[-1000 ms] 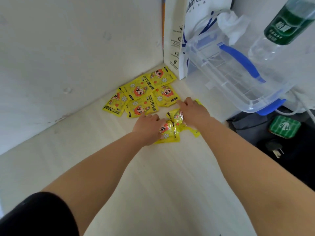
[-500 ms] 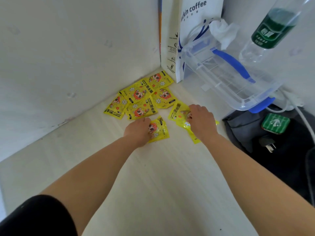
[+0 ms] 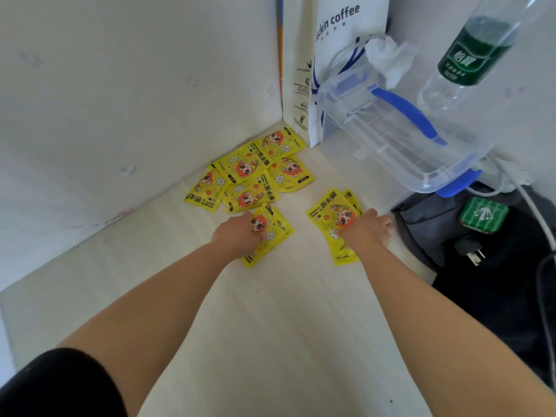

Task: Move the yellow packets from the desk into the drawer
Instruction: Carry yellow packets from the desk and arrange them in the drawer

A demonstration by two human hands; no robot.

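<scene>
Several yellow packets (image 3: 251,173) with a cartoon face lie in a loose pile in the desk's back corner, against the white wall. My left hand (image 3: 237,236) grips one yellow packet (image 3: 272,233) just in front of the pile. My right hand (image 3: 365,233) is closed on two overlapping yellow packets (image 3: 329,213) further right, near the dark cloth. Both hands rest low on the pale wooden desk (image 3: 270,311). No drawer is in view.
A white paper coffee bag (image 3: 331,49) stands in the corner. A clear plastic box with blue handle (image 3: 400,136) leans beside it, a green-labelled bottle (image 3: 469,52) above. A dark cloth (image 3: 481,251) with a green tin (image 3: 483,215), a plug and cables lies at right.
Both hands have drawn apart and toward me, each dragging its packets away from the pile. The right hand's packets have slid to the right.
</scene>
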